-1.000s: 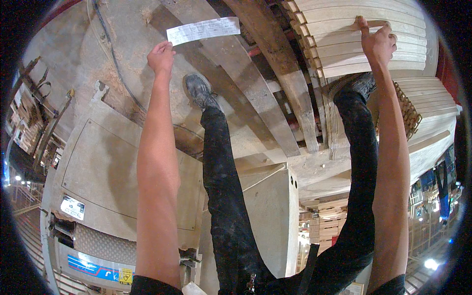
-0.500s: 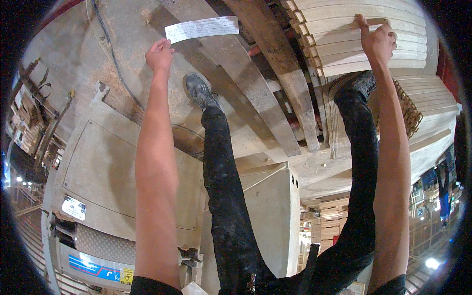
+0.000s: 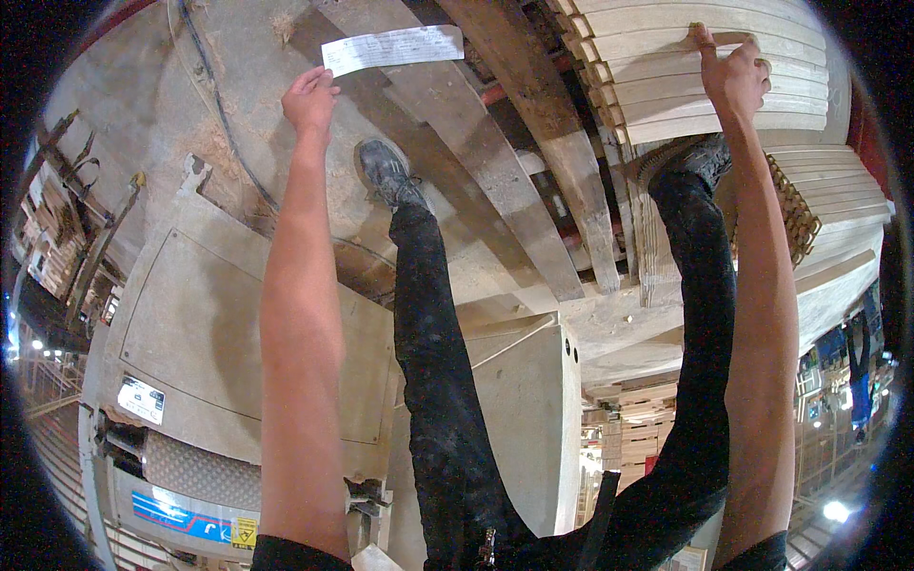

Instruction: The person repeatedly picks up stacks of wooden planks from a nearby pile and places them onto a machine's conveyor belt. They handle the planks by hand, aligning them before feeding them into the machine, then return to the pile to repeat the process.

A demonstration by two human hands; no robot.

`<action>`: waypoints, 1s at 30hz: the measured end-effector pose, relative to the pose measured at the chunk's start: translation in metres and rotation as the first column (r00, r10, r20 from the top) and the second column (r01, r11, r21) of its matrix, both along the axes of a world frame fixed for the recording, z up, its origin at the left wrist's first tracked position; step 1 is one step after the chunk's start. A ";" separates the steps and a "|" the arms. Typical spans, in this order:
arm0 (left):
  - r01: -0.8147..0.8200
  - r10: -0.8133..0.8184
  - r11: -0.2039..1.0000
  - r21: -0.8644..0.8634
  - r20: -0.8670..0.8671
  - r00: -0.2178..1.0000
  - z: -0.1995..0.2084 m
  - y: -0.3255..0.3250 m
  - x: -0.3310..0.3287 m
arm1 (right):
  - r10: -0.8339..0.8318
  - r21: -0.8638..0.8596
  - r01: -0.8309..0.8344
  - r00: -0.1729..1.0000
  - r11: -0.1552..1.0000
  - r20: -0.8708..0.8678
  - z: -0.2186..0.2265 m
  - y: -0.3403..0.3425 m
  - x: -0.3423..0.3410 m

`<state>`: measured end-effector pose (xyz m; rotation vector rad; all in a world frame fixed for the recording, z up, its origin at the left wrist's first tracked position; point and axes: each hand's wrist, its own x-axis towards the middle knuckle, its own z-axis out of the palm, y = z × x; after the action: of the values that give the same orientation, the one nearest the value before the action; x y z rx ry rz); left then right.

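Observation:
A long white paper slip [image 3: 395,49] with lines of print is pinched at its left end by my left hand [image 3: 310,98]. It stretches out to the right over the wooden beams, its far end free. My right hand [image 3: 735,76] rests at the top of a stack of pale wooden slats [image 3: 657,71]. Its index finger and thumb are apart and reach over the slats, while the other fingers curl in. Nothing shows in that hand.
Heavy wooden beams [image 3: 476,133] lie across the floor ahead. At the left stands a dusty beige machine cabinet [image 3: 219,333], with a dark cable [image 3: 224,128] running past it. A second slat stack [image 3: 828,190] is at the right. My shoe [image 3: 386,171] stands beside the beams.
The paper slip has tilted slightly, its left part rising a little with my left hand. My right hand has stayed almost in place on the slats.

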<state>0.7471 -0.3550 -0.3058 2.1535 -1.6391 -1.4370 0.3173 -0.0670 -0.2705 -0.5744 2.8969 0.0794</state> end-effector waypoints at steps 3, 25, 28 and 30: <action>0.007 -0.007 1.000 0.003 -0.009 1.000 -0.001 0.001 0.002 | 0.010 -0.026 -0.011 1.000 1.000 -0.016 -0.003 0.001 -0.001; -0.088 0.087 0.994 0.072 0.019 0.996 -0.002 0.039 0.031 | -0.013 -0.008 0.013 1.000 1.000 -0.002 0.001 -0.003 0.001; -0.131 0.129 0.989 0.073 0.030 0.991 -0.004 0.045 0.042 | -0.016 0.004 0.016 1.000 1.000 -0.010 0.001 -0.006 0.002; -0.145 0.139 0.985 0.093 0.068 0.988 0.002 0.054 0.042 | -0.007 0.009 0.007 1.000 1.000 -0.012 0.000 -0.002 0.002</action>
<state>0.7892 -0.3014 -0.3038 2.3363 -1.4265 -1.4527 0.3189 -0.0695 -0.2703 -0.5638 2.9089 0.0948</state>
